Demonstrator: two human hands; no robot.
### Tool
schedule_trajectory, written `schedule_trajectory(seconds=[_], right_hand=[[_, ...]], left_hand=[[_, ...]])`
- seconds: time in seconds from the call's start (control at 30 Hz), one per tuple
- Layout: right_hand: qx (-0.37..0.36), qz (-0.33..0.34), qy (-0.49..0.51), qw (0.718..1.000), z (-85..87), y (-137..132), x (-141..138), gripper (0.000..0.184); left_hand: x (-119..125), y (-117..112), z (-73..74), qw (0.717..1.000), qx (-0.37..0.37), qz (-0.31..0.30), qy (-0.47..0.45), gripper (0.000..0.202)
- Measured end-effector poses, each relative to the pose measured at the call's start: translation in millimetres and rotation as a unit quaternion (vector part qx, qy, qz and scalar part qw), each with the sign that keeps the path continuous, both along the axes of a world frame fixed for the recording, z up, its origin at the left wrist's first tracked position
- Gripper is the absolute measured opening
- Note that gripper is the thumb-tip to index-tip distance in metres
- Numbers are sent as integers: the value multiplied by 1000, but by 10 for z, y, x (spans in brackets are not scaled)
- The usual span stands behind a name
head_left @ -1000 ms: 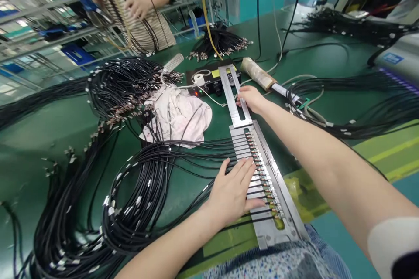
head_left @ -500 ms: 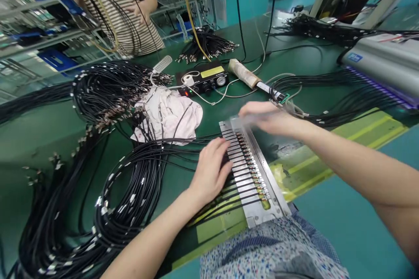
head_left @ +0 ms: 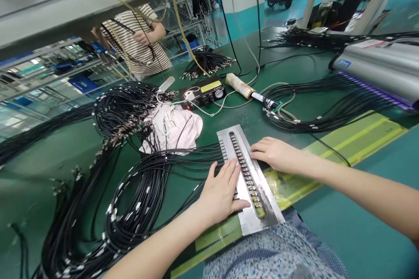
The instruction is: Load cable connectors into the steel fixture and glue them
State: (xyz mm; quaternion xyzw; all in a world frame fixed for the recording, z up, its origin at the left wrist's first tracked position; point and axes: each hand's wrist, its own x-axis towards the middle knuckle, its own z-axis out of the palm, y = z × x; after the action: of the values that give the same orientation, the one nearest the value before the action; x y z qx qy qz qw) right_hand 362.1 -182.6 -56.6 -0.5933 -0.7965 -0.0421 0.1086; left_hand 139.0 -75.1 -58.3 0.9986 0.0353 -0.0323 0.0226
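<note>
A slotted metal cover plate (head_left: 266,189) lies over the metal cable jig in front of me. Through its long slot a row of small metal cable connectors (head_left: 248,173) shows. Black cables (head_left: 193,150) run out from the jig's left side toward a large coil (head_left: 144,200). My left hand (head_left: 218,194) rests palm down on the plate's left half, fingers spread, covering some cables. At the plate's right edge, the fingertips of my right hand (head_left: 276,154) touch the metal. The fingers of that hand are stretched out, and its thumb is hidden.
A pinkish-white cloth (head_left: 175,128) lies behind the coil, beside a black control box (head_left: 204,93) with a gauge. Further right are a tape-wrapped tool (head_left: 240,86), more cables (head_left: 294,124) and a silver machine (head_left: 379,63) glowing purple. A person in stripes (head_left: 147,48) stands across the table.
The cover plate, blurred in my right hand before, now lies flat on the jig. My right hand has come down to its right edge. My left hand has spread onto the plate.
</note>
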Motion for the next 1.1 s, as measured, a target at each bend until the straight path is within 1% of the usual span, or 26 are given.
schedule_trajectory(seconds=[0.07, 0.13, 0.17, 0.2, 0.27, 0.33, 0.37, 0.43, 0.5, 0.57, 0.63, 0.7, 0.73, 0.8, 0.87, 0.93, 1.03, 1.1], right_hand=[[54, -29, 75, 995, -68, -140, -10, 25], [131, -61, 171, 975, -156, -285, -54, 27], [170, -81, 222, 957, -207, -352, -80, 27], [200, -105, 266, 937, -259, -412, -105, 28], [252, -150, 326, 899, -355, -505, -145, 29], [272, -188, 352, 876, -414, -559, -170, 29], [269, -197, 357, 873, -425, -571, -179, 30], [242, -197, 356, 881, -414, -567, -190, 31], [209, -187, 350, 894, -380, -537, -190, 32], [187, -188, 349, 899, -356, -494, -172, 31], [173, -192, 362, 896, -358, -456, -138, 30], [167, -187, 393, 885, -377, -435, -97, 29], [163, -185, 416, 875, -387, -433, -80, 28], [158, -190, 464, 851, -403, -440, -57, 26], [149, -200, 507, 825, -409, -452, -52, 25], [134, -195, 529, 815, -402, -458, -53, 27], [102, -189, 515, 830, -351, -455, -22, 26], [90, -203, 506, 833, -279, -465, 50, 28]], left_hand=[[132, 78, 147, 1000, -2, -19, 14, 77], [406, 234, 296, 999, -2, -40, 17, 59], [600, 337, 357, 999, 9, -45, 3, 50], [827, 451, 405, 998, 30, -43, -24, 45], [1345, 691, 458, 991, 97, -18, -91, 50], [1875, 918, 461, 984, 146, 12, -102, 55], [2116, 1019, 447, 982, 156, 20, -101, 55], [2515, 1183, 406, 981, 168, 28, -94, 54], [2797, 1294, 363, 982, 173, 21, -79, 53], [2980, 1352, 334, 983, 174, 3, -57, 50], [3087, 1372, 336, 984, 173, -21, -32, 44], [3126, 1368, 393, 984, 171, -44, -8, 36], [3119, 1361, 445, 984, 169, -56, 2, 34], [3050, 1337, 594, 983, 164, -77, 22, 35], [2912, 1297, 786, 982, 156, -97, 45, 40], [2720, 1240, 993, 981, 145, -109, 76, 39], [2404, 1133, 1275, 977, 125, -111, 129, 29], [2226, 1055, 1418, 974, 110, -107, 167, 25]])
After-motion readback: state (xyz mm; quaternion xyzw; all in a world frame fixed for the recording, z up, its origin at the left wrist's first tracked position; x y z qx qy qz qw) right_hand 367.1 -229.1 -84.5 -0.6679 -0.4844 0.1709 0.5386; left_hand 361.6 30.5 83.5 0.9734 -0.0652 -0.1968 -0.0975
